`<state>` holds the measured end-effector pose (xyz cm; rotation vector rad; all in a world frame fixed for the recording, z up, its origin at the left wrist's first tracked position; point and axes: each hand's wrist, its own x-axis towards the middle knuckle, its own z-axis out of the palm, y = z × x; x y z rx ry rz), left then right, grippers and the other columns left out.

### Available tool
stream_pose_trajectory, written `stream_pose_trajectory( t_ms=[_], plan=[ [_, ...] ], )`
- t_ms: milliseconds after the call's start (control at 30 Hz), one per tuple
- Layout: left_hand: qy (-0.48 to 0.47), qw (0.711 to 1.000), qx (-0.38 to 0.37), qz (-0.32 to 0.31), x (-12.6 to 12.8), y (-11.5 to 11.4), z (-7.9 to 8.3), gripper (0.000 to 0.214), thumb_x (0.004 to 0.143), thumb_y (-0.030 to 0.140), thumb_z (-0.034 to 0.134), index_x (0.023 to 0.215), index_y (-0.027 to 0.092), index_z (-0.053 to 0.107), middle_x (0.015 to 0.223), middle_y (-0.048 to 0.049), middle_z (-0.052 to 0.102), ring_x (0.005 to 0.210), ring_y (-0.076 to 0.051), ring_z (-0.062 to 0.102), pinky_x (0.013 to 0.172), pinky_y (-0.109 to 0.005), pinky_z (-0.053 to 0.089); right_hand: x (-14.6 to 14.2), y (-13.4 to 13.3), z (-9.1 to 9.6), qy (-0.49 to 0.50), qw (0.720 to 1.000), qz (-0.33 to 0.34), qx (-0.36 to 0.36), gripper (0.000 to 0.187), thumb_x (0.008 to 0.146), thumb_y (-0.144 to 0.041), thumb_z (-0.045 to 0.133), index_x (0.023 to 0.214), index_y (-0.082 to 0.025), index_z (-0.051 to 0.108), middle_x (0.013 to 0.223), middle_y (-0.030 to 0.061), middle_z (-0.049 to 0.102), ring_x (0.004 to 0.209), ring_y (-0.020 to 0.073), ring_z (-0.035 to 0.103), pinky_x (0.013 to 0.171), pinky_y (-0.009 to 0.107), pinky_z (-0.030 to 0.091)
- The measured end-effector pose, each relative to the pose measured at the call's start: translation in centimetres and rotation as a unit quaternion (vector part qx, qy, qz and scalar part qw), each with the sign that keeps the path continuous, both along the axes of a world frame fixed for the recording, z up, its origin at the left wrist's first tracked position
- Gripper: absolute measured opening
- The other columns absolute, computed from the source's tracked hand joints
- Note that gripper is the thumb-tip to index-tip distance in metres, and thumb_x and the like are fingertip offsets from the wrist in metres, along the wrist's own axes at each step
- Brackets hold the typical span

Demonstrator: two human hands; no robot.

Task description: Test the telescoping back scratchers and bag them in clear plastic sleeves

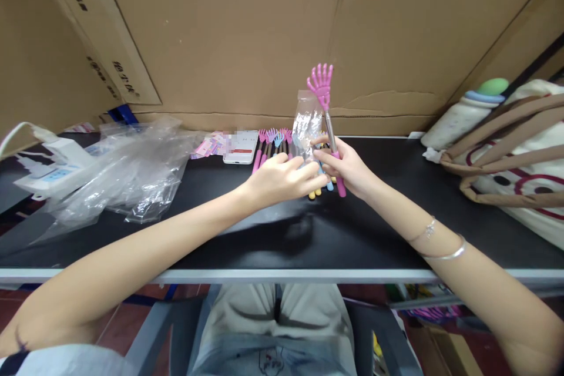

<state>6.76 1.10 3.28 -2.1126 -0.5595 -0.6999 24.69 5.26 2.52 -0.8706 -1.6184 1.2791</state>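
Observation:
My right hand is closed around the pink handle of a back scratcher. The scratcher stands nearly upright, its pink hand-shaped head up and its metal shaft showing. Beside it a clear plastic bag rises between my hands. My left hand is closed, its fingers pinching at the lower part of that bag; the exact grip is partly hidden. The fingertips of my right hand also reach the bag's edge. Behind my hands several more back scratchers lie in a row, with pink, blue and yellow parts, partly covered.
On the left of the black table lies a pile of clear plastic bags by a white power strip. Pink cards and a phone lie at the back. A bottle and a cloth bag stand right. Cardboard walls the rear.

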Motion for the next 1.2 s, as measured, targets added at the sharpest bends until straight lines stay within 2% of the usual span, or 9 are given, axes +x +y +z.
stream_pose_trajectory(
  t_ms=[167,300,400,600,733,800,867,933,1200],
  plan=[
    [-0.016,0.998,0.056,0.021,-1.1,0.2,-1.1,0.022,0.095,0.015,0.046,0.093,0.026,0.065,0.068,0.0035,0.062,0.063,-0.011,0.055,0.052,-0.027,0.029,-0.1,0.4,-0.6,-0.004,1.0,-0.013,0.01,0.039,0.07,-0.03,0.072,0.1,-0.019,0.049,0.067,-0.0071,0.049,0.045,0.0037,0.038,0.04,0.02,0.035],
    [-0.058,0.998,-0.015,0.033,-3.2,0.7,-1.1,0.019,0.096,0.03,0.047,0.103,0.024,0.064,0.077,0.0003,0.068,0.073,-0.015,0.059,0.058,-0.028,0.034,-0.4,0.2,-0.6,0.011,1.0,0.018,0.003,0.041,0.071,-0.029,0.071,0.102,-0.02,0.046,0.069,-0.0079,0.053,0.043,0.0028,0.035,0.041,0.02,0.035],
    [-0.083,0.994,-0.051,0.041,-4.3,1.1,-1.3,0.021,0.094,0.038,0.05,0.098,0.023,0.065,0.081,-0.0006,0.07,0.076,-0.016,0.06,0.06,-0.028,0.037,-0.4,0.2,-0.6,0.014,0.999,0.034,0.006,0.041,0.071,-0.029,0.071,0.103,-0.019,0.046,0.068,-0.0085,0.054,0.042,0.0017,0.031,0.041,0.02,0.035],
    [-0.162,0.983,-0.082,0.031,-4.9,1.5,-2.5,0.017,0.085,0.035,0.06,0.095,0.021,0.063,0.086,-0.0007,0.07,0.08,-0.015,0.062,0.063,-0.024,0.042,-0.1,0.7,-0.9,0.061,0.997,0.046,-0.023,0.043,0.07,-0.026,0.07,0.104,-0.021,0.044,0.068,-0.0113,0.052,0.039,0.0002,0.023,0.042,0.02,0.034],
    [-0.24,0.963,-0.119,0.007,-4.8,1.6,-2.8,0.023,0.081,0.039,0.065,0.094,0.02,0.063,0.09,-0.0016,0.069,0.083,-0.015,0.062,0.069,-0.023,0.047,-0.4,0.5,-1.1,0.079,0.994,0.057,-0.057,0.041,0.071,-0.025,0.068,0.104,-0.021,0.043,0.058,-0.0144,0.041,0.038,0.0008,0.019,0.041,0.019,0.031],
    [-0.214,0.968,-0.131,-0.028,-4.8,1.6,-2.7,0.016,0.083,0.035,0.065,0.091,0.021,0.064,0.091,-0.0003,0.071,0.089,-0.016,0.062,0.075,-0.024,0.048,-0.5,0.3,-1.1,0.08,0.992,0.067,-0.068,0.041,0.072,-0.025,0.068,0.104,-0.021,0.043,0.055,-0.0151,0.037,0.038,0.0011,0.018,0.041,0.019,0.03],
    [-0.162,0.975,-0.136,-0.063,-4.8,1.6,-2.7,0.007,0.086,0.028,0.062,0.088,0.022,0.065,0.095,0.002,0.072,0.095,-0.016,0.062,0.08,-0.024,0.049,-0.6,0.2,-1.1,0.074,0.992,0.075,-0.074,0.042,0.071,-0.025,0.068,0.105,-0.02,0.043,0.057,-0.014,0.044,0.038,0.0008,0.019,0.041,0.019,0.03],
    [-0.129,0.979,-0.135,-0.077,-4.8,1.6,-2.6,0.009,0.089,0.025,0.058,0.087,0.023,0.066,0.097,0.0032,0.073,0.098,-0.015,0.062,0.082,-0.024,0.049,-0.6,0.2,-1.2,0.066,0.992,0.073,-0.078,0.043,0.071,-0.025,0.067,0.106,-0.02,0.043,0.063,-0.0113,0.053,0.038,0.0002,0.02,0.04,0.019,0.03],
    [-0.134,0.982,-0.134,-0.014,-5.0,1.0,-2.5,0.017,0.091,0.023,0.052,0.086,0.022,0.068,0.078,0.0012,0.072,0.081,-0.013,0.064,0.062,-0.022,0.045,-0.3,1.1,-2.1,0.012,0.996,0.037,-0.08,0.044,0.072,-0.028,0.069,0.107,-0.019,0.043,0.065,-0.0083,0.058,0.037,-0.0001,0.024,0.041,0.019,0.035]
  ],
)
